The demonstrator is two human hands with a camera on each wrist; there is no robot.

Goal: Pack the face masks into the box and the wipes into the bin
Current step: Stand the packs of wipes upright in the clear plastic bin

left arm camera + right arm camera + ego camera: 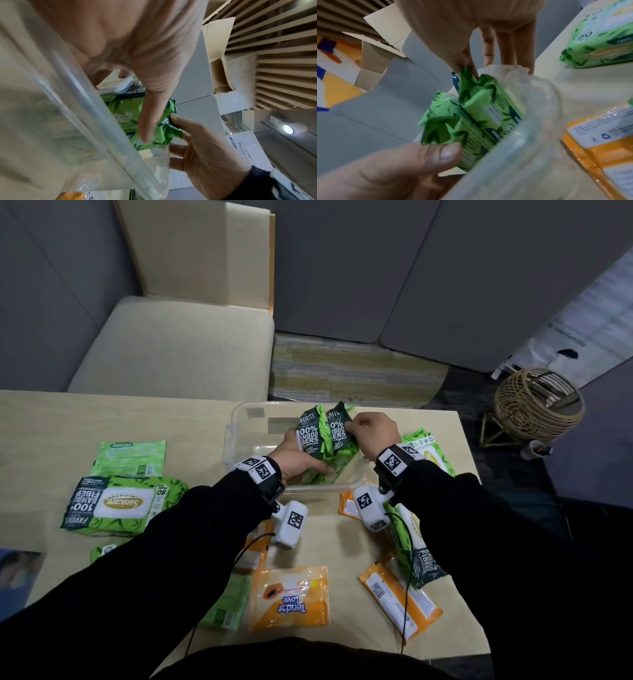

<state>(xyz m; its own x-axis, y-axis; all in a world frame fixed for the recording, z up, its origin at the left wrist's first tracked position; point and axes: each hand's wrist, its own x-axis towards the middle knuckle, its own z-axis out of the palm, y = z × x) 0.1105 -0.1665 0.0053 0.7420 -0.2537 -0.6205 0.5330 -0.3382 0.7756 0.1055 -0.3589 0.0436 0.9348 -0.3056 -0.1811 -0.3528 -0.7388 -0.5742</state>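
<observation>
A clear plastic bin sits at the table's far middle. Two green bamboo wipes packs stand on edge inside it, side by side. My left hand reaches into the bin and grips the left pack, thumb on its face. My right hand pinches the crimped top end of the right pack. In the right wrist view the right fingertips hold that pack, and the left thumb presses the other pack beside the bin wall. No face masks are clearly in view.
Loose packs lie around the bin: a large green Sanicare pack, a flat green one, orange Tender Love packs, and green packs at right. A chair stands beyond the table, a wicker basket on the floor.
</observation>
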